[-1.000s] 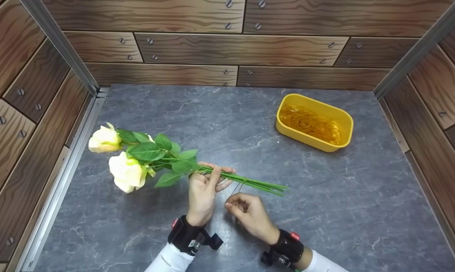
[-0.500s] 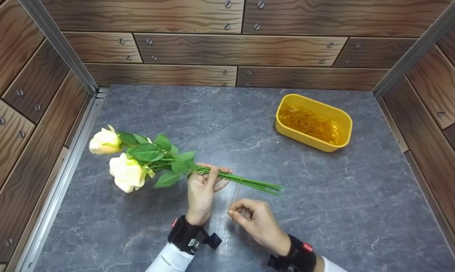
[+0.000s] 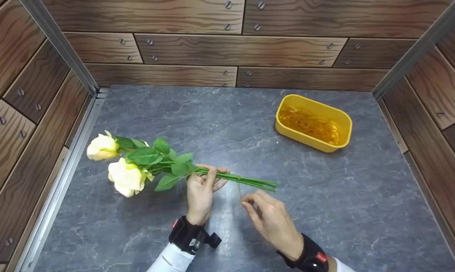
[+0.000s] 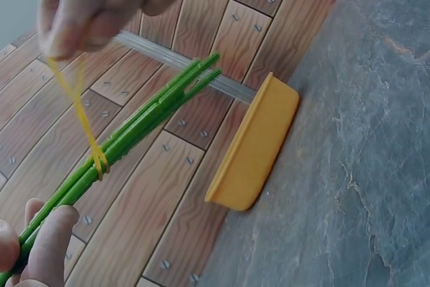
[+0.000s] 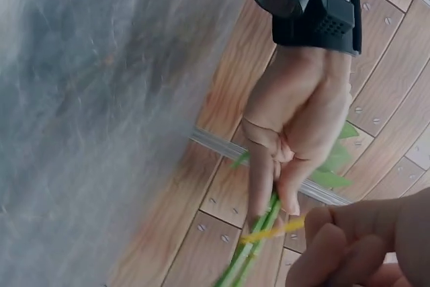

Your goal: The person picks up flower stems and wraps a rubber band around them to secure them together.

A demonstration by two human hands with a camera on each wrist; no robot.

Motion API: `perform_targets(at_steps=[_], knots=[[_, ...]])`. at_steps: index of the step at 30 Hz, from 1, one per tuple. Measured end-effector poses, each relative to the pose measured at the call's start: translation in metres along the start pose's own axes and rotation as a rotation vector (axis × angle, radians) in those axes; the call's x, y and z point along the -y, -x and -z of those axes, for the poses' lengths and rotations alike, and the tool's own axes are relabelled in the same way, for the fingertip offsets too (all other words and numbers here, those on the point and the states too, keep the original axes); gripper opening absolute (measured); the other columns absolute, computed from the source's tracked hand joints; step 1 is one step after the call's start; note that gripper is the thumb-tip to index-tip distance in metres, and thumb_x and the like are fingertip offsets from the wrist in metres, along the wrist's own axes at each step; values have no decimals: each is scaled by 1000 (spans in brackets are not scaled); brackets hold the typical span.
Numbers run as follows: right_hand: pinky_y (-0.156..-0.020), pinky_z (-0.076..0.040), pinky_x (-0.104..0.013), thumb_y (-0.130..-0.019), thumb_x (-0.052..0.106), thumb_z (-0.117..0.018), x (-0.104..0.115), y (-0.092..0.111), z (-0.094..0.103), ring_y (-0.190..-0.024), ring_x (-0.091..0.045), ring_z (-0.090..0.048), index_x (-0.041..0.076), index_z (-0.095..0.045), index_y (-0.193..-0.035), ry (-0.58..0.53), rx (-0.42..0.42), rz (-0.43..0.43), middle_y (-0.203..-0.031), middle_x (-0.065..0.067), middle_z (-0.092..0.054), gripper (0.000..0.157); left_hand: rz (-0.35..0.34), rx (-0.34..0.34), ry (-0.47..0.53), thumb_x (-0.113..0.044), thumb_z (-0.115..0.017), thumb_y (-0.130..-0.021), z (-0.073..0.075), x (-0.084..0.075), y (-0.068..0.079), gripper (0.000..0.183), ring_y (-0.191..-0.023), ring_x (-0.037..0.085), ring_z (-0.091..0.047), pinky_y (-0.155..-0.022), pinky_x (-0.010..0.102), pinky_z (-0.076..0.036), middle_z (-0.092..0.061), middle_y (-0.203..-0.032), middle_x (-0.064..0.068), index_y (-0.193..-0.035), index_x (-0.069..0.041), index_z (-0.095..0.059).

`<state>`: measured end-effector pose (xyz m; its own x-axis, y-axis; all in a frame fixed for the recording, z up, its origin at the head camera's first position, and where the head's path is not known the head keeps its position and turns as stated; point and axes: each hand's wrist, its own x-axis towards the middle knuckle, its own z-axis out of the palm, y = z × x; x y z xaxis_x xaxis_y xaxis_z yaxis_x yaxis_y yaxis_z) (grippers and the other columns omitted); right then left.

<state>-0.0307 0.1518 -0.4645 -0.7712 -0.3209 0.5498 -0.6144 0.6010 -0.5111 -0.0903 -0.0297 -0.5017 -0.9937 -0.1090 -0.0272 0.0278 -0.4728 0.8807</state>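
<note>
My left hand (image 3: 201,192) grips a bundle of green rose stems (image 3: 250,181), with the thumb laid across them. Pale yellow roses (image 3: 126,176) and green leaves (image 3: 144,155) spread out to the left of that hand. A yellow rubber band (image 4: 82,115) loops round the stems just beyond the left fingers and is stretched out from them. My right hand (image 3: 271,217) pinches the band's free end between thumb and fingertips, below the stems in the head view. In the left wrist view the band looks twisted between the stems and the right fingertips (image 4: 64,44).
A yellow tub (image 3: 313,122) holding many rubber bands stands at the back right of the grey marbled table (image 3: 220,121). Wood-patterned walls (image 3: 235,49) with metal corner strips enclose the table at the back and both sides.
The right hand has moved right and slightly toward the person, still pinching the rubber band. The rose stems have shifted slightly left, while the left hand keeps its grip.
</note>
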Motion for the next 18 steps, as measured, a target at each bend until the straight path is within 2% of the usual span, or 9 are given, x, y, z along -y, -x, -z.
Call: perform_targets(at_steps=[4, 10, 13, 18], knots=[[-56, -43, -6, -89, -6, -78, 1, -5, 5, -68, -1, -49, 10, -66, -97, -77, -8, 67, -90, 3, -62, 21, -18, 17, -13, -8, -56, -109, 0, 3, 1, 9, -102, 22, -81, -96, 44, -67, -81, -97, 5, -104, -1, -57], [-56, -48, -13, -95, -8, -67, 3, -20, 13, -73, -5, -48, 8, -56, -95, -344, 49, 23, -95, -3, -56, 19, -33, 17, -33, -10, -58, -108, -2, 7, 2, 11, -101, 23, -81, -94, 45, -68, -81, -98, 10, -105, 1, -57], [-53, -48, -16, -98, -8, -62, 3, -30, 16, -70, -9, -48, 5, -55, -96, -450, 49, 37, -92, -6, -55, 15, -41, 8, -43, -8, -60, -107, -3, 8, 3, 12, -99, 22, -81, -92, 44, -69, -81, -98, 10, -105, 3, -58], [-48, -42, -18, -98, -10, -60, -3, -47, 25, -63, -13, -44, 2, -55, -96, -468, 49, 69, -82, -7, -51, 13, -51, 6, -32, -4, -61, -106, -5, 10, 4, 12, -97, 20, -81, -91, 41, -69, -81, -97, 5, -104, 8, -63]])
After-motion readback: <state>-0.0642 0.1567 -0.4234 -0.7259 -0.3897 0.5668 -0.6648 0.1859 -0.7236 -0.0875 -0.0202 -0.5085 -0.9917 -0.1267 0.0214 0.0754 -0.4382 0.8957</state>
